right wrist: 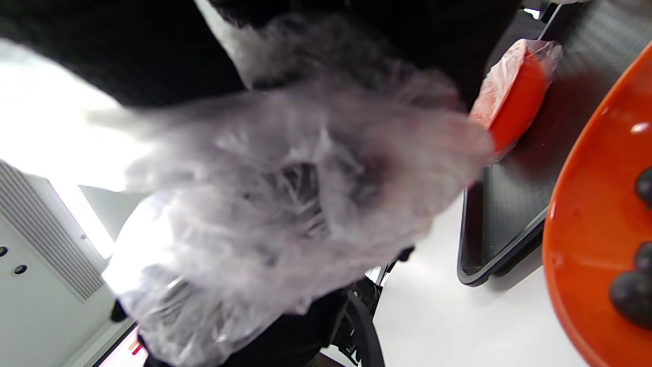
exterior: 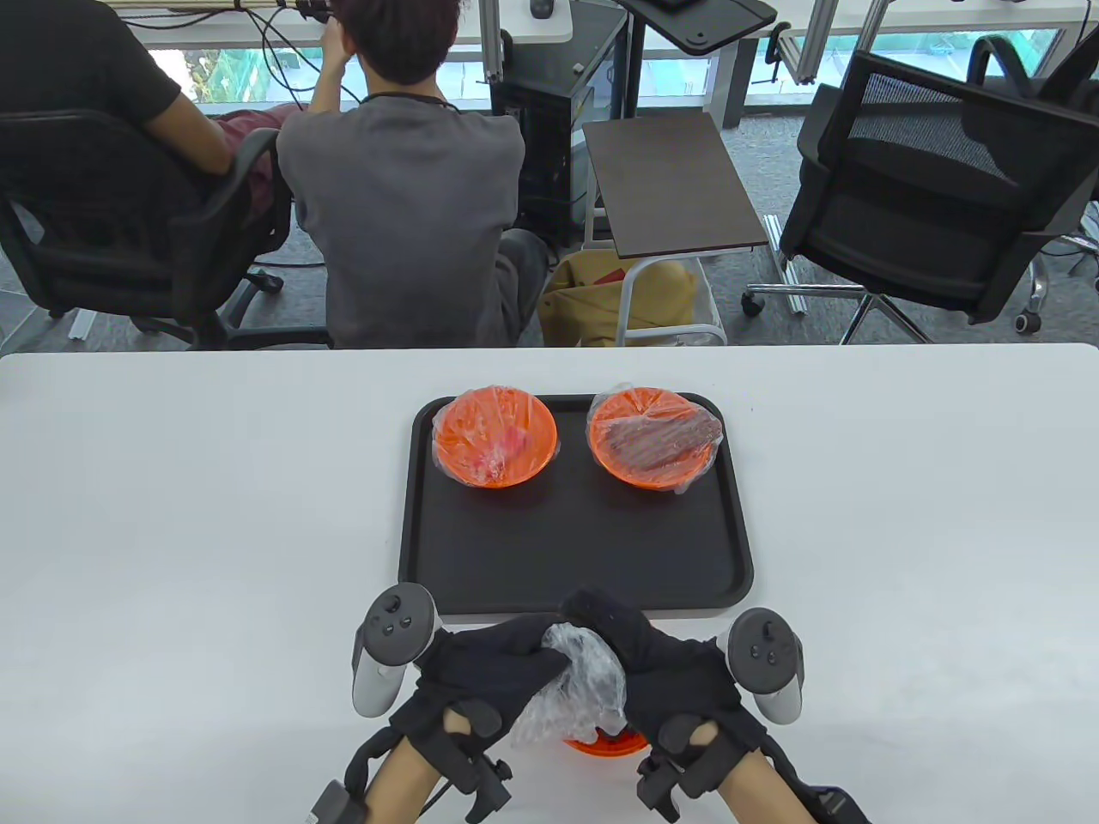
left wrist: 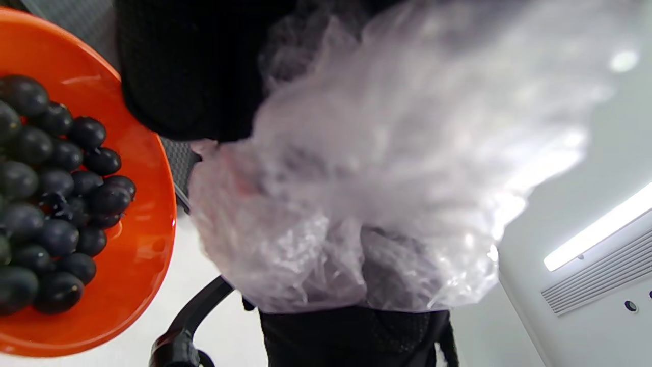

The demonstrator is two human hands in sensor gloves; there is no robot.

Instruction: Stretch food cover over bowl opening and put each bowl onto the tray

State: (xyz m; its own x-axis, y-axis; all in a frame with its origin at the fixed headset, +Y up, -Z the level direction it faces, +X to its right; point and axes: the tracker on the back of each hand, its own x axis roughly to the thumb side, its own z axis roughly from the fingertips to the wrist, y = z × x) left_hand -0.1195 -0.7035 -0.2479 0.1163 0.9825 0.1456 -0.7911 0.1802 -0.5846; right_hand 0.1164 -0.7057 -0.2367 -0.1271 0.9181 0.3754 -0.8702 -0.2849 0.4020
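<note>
Two orange bowls already wrapped in clear film and set on the far half of the black tray [exterior: 575, 549], the left covered bowl [exterior: 495, 438] and the right covered bowl [exterior: 654, 438] well apart. Third bowl [left wrist: 137, 214], full of dark grapes [left wrist: 56, 204], still uncovered on the white surface [exterior: 172, 515] at the near edge, just short of the tray and mostly hidden beneath the hands. Crumpled clear food cover [exterior: 575, 687] held above that bowl, pinched between left hand [exterior: 481, 678] and right hand [exterior: 678, 678], each grip curled closed round the plastic. Step in hand, by all appearances: opening out the bunched cover for the last bowl. Next move likely to call for finding the hem, spreading both grips apart to stretch the mouth wide, lowering it over the rim, then lifting the bowl across to the free near part of the tray. Hem itself not discernible in the blurred wrist views.
</note>
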